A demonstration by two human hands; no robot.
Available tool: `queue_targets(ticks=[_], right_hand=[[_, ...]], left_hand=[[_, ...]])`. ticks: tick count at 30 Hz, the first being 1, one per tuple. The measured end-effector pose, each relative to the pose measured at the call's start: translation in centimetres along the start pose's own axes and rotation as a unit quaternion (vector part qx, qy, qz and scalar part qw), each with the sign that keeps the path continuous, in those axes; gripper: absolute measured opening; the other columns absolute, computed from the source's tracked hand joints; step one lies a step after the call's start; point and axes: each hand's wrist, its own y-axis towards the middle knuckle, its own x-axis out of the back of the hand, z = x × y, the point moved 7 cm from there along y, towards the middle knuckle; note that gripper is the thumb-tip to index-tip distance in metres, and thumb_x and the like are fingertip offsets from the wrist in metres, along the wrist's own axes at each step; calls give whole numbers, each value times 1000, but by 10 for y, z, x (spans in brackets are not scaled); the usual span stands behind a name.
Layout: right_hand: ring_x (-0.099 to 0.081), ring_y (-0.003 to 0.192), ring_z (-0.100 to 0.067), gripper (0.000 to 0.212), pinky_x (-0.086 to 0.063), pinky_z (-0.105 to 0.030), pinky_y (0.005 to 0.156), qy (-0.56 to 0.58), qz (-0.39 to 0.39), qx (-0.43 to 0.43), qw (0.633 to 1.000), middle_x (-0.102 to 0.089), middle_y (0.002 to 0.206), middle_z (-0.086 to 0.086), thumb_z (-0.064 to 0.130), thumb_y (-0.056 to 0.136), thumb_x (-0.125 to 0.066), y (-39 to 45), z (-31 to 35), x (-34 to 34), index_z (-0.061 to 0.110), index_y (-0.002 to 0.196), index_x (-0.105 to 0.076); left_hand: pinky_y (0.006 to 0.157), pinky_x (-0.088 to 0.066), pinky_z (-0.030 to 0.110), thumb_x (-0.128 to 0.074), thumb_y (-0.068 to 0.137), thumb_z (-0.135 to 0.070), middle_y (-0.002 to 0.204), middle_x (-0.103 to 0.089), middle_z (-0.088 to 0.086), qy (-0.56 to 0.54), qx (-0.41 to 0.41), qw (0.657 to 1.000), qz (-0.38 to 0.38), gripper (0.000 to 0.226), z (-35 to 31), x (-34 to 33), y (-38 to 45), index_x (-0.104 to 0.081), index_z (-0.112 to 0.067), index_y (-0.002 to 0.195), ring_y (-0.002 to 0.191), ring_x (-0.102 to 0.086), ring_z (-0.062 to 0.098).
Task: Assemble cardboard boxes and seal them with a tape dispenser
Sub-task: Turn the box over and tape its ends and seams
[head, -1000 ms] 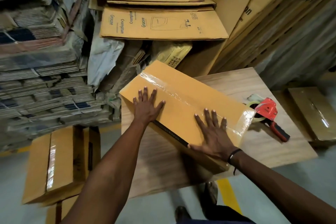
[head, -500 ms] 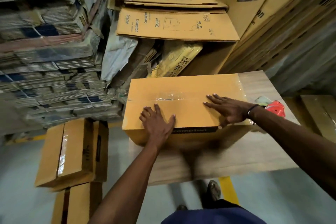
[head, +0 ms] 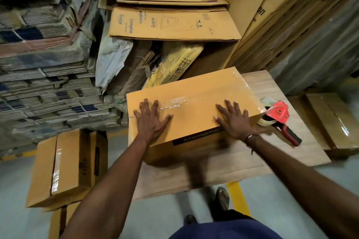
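Hands flat on a taped box on the tabletop.

The box [head: 194, 103] sits on the wooden tabletop [head: 303, 153], its left end hanging past the edge, clear tape running along its top seam. The left hand [head: 150, 120] presses the top near the left end, fingers spread wide and straight; the right hand [head: 235, 120] presses near the right end, fingers likewise splayed, holding nothing. The red dispenser [head: 279, 118] lies on the tabletop just beside the box's right end. Another taped box [head: 64, 165] stands on the floor at left, and flat cartons [head: 171, 23] are stacked behind.
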Motion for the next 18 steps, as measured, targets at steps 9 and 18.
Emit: queue_targets(ticks=[9, 18], right_hand=[[30, 154, -36, 88, 3, -54, 125, 81, -106, -121, 984, 27, 170, -8, 74, 101, -29, -29, 43, -46, 27, 167, 6], [28, 154, -34, 98, 9, -48, 122, 13, -41, -31, 999, 28, 169, -7, 88, 88, -5, 2, 4, -19, 29, 165, 12]], left_hand=[[122, 4, 68, -31, 48, -113, 171, 14, 16, 39, 19, 989, 142, 149, 32, 14, 79, 6, -28, 165, 157, 14, 39], [120, -14, 67, -44, 61, -104, 168, 3, 27, 39, 11, 992, 120, 127, 31, 25, 46, 2, -43, 163, 153, -7, 53]])
